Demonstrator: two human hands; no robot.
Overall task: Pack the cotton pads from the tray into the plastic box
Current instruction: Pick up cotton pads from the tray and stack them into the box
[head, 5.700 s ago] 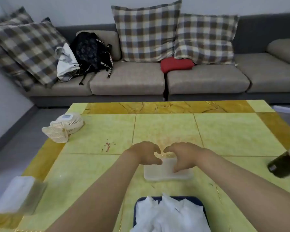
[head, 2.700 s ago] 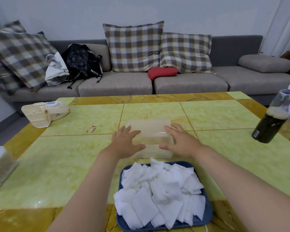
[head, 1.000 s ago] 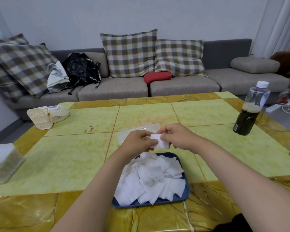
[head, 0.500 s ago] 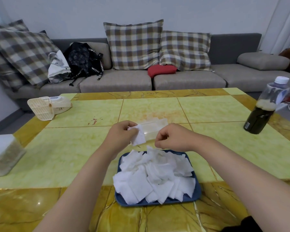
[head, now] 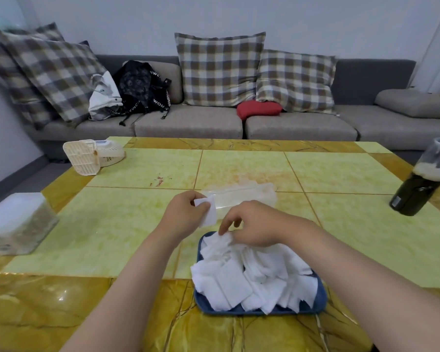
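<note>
The left hand [head: 184, 212] pinches one white cotton pad [head: 208, 212] between thumb and fingers and holds it up off the table [head: 107, 224]. Just to its right, a small gap away, the right hand [head: 254, 224] curls its fingertips down onto the far edge of the heap of pads [head: 249, 275]. Whether it has one gripped, I cannot tell. That heap lies below the right hand and towards the person, filling the blue tray [head: 259, 312]. The clear plastic box [head: 247, 196] lies on the table just beyond both hands; the held pad overlaps its left end. Well off to the right of the right hand stands a dark bottle [head: 417, 191]. Left of the left hand sits a white-topped container [head: 15, 222], and further beyond it a small cream fan [head: 94, 154]. A grey sofa [head: 188, 120] runs beyond the table.
</note>
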